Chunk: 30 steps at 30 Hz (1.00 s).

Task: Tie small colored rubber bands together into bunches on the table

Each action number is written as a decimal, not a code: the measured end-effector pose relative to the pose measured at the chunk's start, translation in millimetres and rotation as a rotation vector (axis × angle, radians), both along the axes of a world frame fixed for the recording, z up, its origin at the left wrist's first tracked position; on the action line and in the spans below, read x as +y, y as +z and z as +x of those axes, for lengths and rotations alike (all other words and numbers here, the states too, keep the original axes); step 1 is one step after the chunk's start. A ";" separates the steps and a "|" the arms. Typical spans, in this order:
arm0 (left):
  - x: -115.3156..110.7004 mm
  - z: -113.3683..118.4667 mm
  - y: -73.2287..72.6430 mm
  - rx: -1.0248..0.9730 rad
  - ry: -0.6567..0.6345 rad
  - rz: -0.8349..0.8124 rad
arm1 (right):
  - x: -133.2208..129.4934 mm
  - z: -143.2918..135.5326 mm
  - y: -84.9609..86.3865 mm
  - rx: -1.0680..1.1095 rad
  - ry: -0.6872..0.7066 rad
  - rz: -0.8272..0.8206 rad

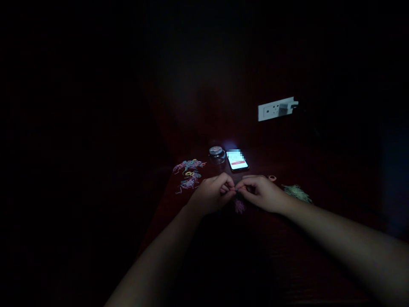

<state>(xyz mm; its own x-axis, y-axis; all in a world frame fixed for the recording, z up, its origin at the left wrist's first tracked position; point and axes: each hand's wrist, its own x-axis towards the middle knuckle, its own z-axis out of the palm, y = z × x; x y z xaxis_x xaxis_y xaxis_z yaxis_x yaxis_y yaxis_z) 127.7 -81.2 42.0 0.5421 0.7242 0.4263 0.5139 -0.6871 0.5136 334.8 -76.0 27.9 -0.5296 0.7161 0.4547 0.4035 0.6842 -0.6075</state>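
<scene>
My left hand [216,190] and my right hand [258,190] meet over the dark red table, thumbs and fingertips pinched closed. Between them is a tiny bluish rubber band [236,189], mostly covered by the fingertips and dim. Just below the hands lies a small pile of pink-purple rubber bands [239,206]. Mixed-colour rubber bands [189,182] are spread in loose heaps left of my left hand. A pile of pale green rubber bands [297,193] lies beyond my right wrist, and an orange band [272,178] is close behind that hand.
A lit phone [237,161] lies behind my hands. Beside it stands a small round jar [217,155] with a lid. A white socket panel [275,109] with a plug is on the back wall. The surroundings are very dark.
</scene>
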 end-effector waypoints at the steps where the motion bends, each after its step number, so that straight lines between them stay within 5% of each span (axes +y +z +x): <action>1: 0.0 0.2 -0.3 0.003 -0.001 0.001 | -0.2 0.0 0.4 -0.002 0.005 0.002; 30: -1.6 0.7 2.7 0.102 0.052 0.126 | 2.0 2.4 -1.4 -0.010 -0.020 0.024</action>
